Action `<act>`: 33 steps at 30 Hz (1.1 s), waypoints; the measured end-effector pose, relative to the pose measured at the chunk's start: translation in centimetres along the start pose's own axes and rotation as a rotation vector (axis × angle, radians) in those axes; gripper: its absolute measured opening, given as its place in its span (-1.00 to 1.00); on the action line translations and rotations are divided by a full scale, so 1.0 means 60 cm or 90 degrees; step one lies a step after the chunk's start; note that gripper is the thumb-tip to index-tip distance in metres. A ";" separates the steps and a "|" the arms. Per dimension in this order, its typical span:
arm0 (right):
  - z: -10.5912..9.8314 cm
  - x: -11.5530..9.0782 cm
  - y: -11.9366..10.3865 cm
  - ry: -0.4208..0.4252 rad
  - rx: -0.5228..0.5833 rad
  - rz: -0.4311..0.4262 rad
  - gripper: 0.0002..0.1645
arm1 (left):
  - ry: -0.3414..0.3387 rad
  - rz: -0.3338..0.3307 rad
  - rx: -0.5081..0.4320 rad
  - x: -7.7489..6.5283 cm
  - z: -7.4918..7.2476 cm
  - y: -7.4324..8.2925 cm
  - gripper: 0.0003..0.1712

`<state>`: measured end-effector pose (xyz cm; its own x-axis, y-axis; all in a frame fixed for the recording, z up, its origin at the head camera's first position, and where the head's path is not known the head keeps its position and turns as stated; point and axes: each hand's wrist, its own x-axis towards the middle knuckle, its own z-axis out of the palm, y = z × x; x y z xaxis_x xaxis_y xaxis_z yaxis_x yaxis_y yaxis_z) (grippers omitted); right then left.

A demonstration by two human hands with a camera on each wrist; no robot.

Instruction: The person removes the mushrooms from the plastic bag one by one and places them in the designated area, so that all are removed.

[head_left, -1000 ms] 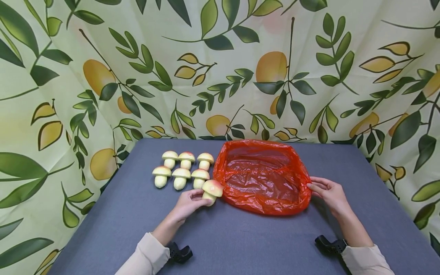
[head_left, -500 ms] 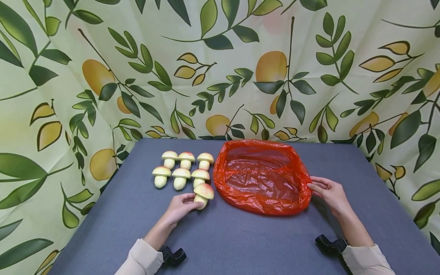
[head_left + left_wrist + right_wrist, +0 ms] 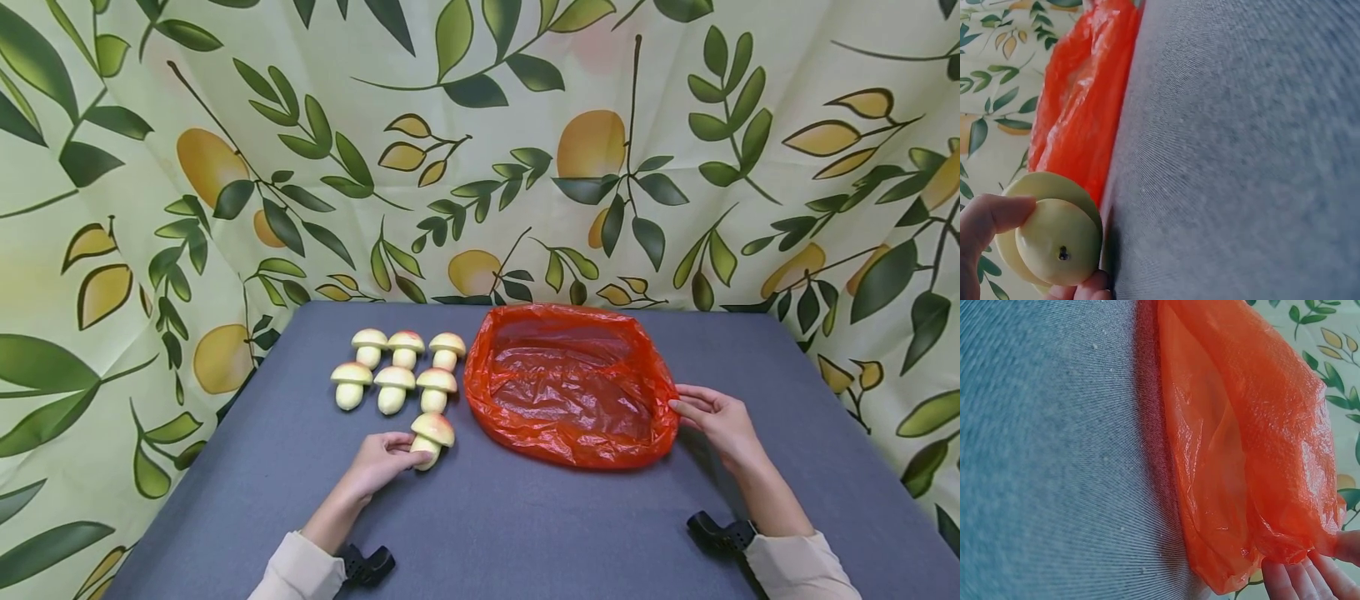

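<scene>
My left hand (image 3: 382,462) pinches the stem of a toy mushroom (image 3: 432,432) with a pale green cap blushed red, in front of the other mushrooms. In the left wrist view the mushroom's stem end (image 3: 1060,244) faces the camera, thumb on one side and fingers below. A red plastic bag (image 3: 573,454) lies wide-mouthed on the table to the right, and its inside looks bare. At the bag's right edge, my right hand (image 3: 723,425) pinches the rim between thumb and fingers; the right wrist view shows the gathered plastic (image 3: 1291,544) at the fingertips.
Several more mushrooms stand in two rows left of the bag, among them a front-row mushroom (image 3: 394,387) and a back-row mushroom (image 3: 447,350). A grey-blue cloth (image 3: 540,533) covers the table. Behind it hangs a leaf-and-fruit patterned curtain (image 3: 495,200).
My left hand has drawn back toward the lower left with the mushroom, away from the bag's left edge. The right hand and the bag have stayed in place.
</scene>
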<state>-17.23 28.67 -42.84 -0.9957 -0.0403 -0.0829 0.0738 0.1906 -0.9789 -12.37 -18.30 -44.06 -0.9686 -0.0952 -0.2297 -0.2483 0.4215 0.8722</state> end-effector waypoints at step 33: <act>-0.003 0.001 0.001 -0.008 -0.011 0.010 -0.75 | -0.049 0.322 0.100 0.018 -0.015 -0.007 -0.32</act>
<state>-17.32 28.87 -42.88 -0.9937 -0.0494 -0.1003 0.0879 0.2090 -0.9740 -13.34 -19.39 -44.30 -0.9614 0.2189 0.1668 0.2604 0.5275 0.8087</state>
